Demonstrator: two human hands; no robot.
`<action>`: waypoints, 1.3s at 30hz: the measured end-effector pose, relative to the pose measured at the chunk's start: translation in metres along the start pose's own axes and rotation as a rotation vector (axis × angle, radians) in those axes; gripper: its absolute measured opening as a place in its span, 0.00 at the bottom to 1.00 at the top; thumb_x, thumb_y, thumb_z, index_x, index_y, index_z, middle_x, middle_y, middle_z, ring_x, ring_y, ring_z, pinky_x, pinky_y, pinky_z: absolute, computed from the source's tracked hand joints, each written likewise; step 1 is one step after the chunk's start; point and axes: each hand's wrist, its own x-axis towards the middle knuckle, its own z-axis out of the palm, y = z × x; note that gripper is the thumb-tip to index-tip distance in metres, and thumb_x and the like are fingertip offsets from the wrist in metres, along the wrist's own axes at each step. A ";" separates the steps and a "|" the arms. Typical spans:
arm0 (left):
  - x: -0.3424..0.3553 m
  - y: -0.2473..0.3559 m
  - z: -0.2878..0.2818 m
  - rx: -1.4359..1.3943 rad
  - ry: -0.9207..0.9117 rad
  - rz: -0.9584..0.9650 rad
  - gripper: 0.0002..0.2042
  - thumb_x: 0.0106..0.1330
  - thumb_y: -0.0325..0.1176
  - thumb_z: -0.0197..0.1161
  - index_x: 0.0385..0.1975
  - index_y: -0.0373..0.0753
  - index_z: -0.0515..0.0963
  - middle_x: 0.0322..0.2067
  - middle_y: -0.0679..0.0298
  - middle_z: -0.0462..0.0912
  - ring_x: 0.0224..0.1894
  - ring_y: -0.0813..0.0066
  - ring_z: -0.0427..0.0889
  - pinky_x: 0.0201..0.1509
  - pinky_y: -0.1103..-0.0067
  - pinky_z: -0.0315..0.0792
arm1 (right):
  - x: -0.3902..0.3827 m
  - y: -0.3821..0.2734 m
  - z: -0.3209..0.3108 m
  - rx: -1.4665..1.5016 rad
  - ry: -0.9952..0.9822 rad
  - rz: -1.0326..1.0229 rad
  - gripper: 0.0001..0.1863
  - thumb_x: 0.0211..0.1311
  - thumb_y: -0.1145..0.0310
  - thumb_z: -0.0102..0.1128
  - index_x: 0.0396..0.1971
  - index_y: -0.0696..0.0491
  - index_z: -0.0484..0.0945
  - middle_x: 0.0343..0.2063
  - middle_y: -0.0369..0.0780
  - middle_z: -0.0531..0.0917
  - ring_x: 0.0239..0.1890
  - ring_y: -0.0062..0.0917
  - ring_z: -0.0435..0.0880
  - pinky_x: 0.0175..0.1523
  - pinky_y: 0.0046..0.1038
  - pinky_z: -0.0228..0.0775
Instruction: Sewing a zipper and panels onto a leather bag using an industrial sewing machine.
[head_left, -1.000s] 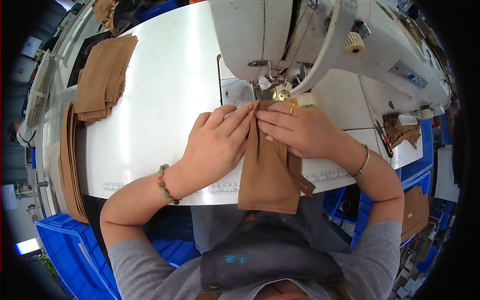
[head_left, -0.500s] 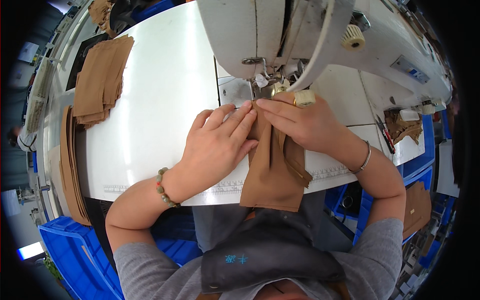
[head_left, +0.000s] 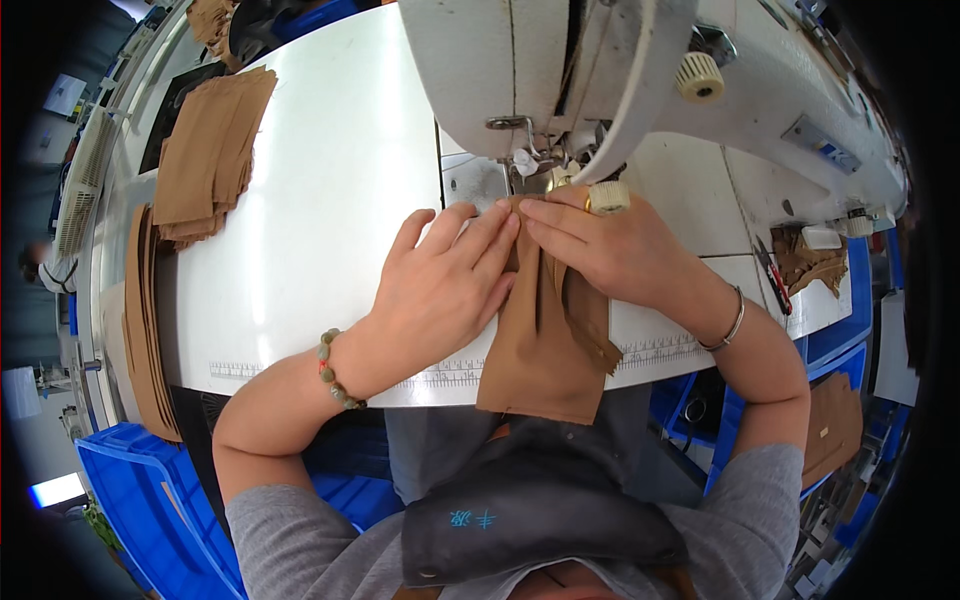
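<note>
Brown fabric (head_left: 540, 380) hangs over the white table's front edge, its top under the needle area of a white sewing machine (head_left: 530, 70). My left hand (head_left: 435, 290) presses and pinches its top left edge with fingertips close together, the thumb partly hidden. From the right, my right hand (head_left: 625, 250) grips the folded top of the same piece just in front of the presser foot, its fingertips almost meeting the left ones and some fingers hidden behind a cream knob (head_left: 607, 197). A lengthwise fold runs down the fabric below my fingers.
Brown cut pieces lie stacked (head_left: 205, 150) at back left, with long strips (head_left: 145, 320) below. Red-handled snips (head_left: 775, 275) lie beside fabric scraps (head_left: 800, 260) on the right. A printed ruler lines the table edge. Blue bins (head_left: 140, 480) stand below; another person (head_left: 45, 265) is at far left.
My right hand has moved up toward the needle and its fingers now lie higher on the fabric. The fold below has spread and shifted right. My left hand has barely moved.
</note>
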 end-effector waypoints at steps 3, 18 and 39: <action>0.005 -0.003 0.003 -0.015 -0.001 -0.023 0.28 0.61 0.36 0.70 0.63 0.36 0.78 0.64 0.63 0.79 0.59 0.61 0.77 0.64 0.66 0.69 | -0.001 0.006 0.007 -0.010 0.058 0.023 0.14 0.59 0.70 0.61 0.44 0.54 0.84 0.46 0.36 0.88 0.37 0.29 0.84 0.48 0.29 0.77; 0.011 -0.007 0.012 -0.039 0.086 -0.052 0.24 0.63 0.34 0.67 0.60 0.36 0.80 0.61 0.63 0.82 0.57 0.62 0.78 0.63 0.66 0.70 | -0.006 0.016 0.011 -0.062 0.041 0.077 0.21 0.59 0.71 0.63 0.54 0.49 0.83 0.34 0.37 0.87 0.35 0.30 0.82 0.45 0.31 0.78; -0.093 0.102 -0.015 -0.188 0.117 -0.124 0.22 0.56 0.37 0.77 0.51 0.43 0.86 0.52 0.68 0.86 0.52 0.69 0.83 0.75 0.47 0.57 | -0.023 -0.062 -0.038 0.165 -0.202 -0.116 0.19 0.63 0.65 0.58 0.51 0.57 0.82 0.56 0.47 0.81 0.63 0.40 0.80 0.70 0.47 0.67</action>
